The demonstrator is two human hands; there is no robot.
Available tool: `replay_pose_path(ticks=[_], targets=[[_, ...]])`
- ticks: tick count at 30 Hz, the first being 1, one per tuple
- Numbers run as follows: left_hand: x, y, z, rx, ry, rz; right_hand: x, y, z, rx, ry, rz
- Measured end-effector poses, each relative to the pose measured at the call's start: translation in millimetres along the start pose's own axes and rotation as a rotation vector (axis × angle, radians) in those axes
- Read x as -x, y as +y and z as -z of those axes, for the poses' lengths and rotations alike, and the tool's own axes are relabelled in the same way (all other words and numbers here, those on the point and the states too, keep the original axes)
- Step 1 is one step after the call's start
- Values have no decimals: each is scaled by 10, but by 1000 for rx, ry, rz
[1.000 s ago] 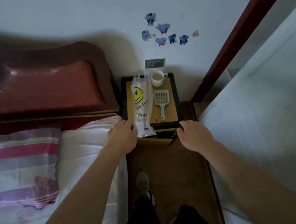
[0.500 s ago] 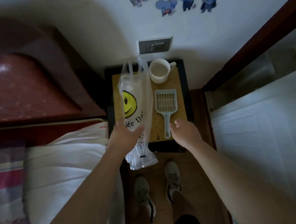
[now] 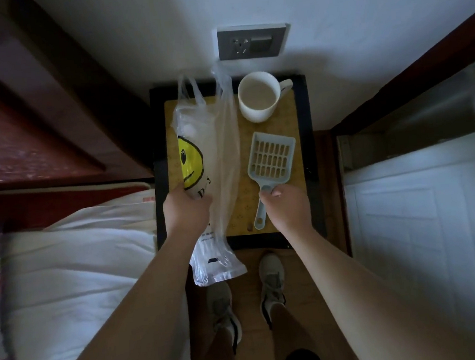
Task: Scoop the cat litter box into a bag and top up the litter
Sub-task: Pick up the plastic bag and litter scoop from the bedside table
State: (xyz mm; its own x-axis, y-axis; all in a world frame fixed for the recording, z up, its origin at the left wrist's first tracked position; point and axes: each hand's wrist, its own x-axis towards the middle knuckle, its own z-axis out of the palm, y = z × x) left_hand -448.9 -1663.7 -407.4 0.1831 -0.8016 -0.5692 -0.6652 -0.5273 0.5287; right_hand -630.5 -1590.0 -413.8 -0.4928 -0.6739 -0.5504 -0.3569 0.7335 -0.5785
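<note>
A clear plastic bag (image 3: 215, 141) with a yellow smiley face lies along the left side of the nightstand (image 3: 305, 132), its bottom end hanging over the front edge. My left hand (image 3: 185, 211) rests on the bag's middle, fingers closing on it. A pale blue slotted litter scoop (image 3: 272, 159) lies on the right side, handle toward me. My right hand (image 3: 286, 207) is closed around that handle. A white mug (image 3: 257, 99) filled with pale litter stands at the back. No litter box is in view.
A bed with white bedding (image 3: 73, 268) and a dark red headboard (image 3: 21, 113) lies close on the left. A white door (image 3: 427, 234) stands on the right. A wall socket (image 3: 252, 42) sits above the nightstand. My feet (image 3: 247, 295) stand on the narrow wooden floor strip.
I have stepped closer to the nightstand. Both hands moved forward from its front edge: the left onto the bag, the right onto the scoop's handle.
</note>
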Motion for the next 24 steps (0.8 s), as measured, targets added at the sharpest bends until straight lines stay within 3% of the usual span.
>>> replay_pose_path(ticks=[11,24], targets=[[182,-13,318,195,-33,-30,283,-118,-11,-122,70,35],[1186,84,1364,270,27,-157,1476,-567,707,-179,210,139]])
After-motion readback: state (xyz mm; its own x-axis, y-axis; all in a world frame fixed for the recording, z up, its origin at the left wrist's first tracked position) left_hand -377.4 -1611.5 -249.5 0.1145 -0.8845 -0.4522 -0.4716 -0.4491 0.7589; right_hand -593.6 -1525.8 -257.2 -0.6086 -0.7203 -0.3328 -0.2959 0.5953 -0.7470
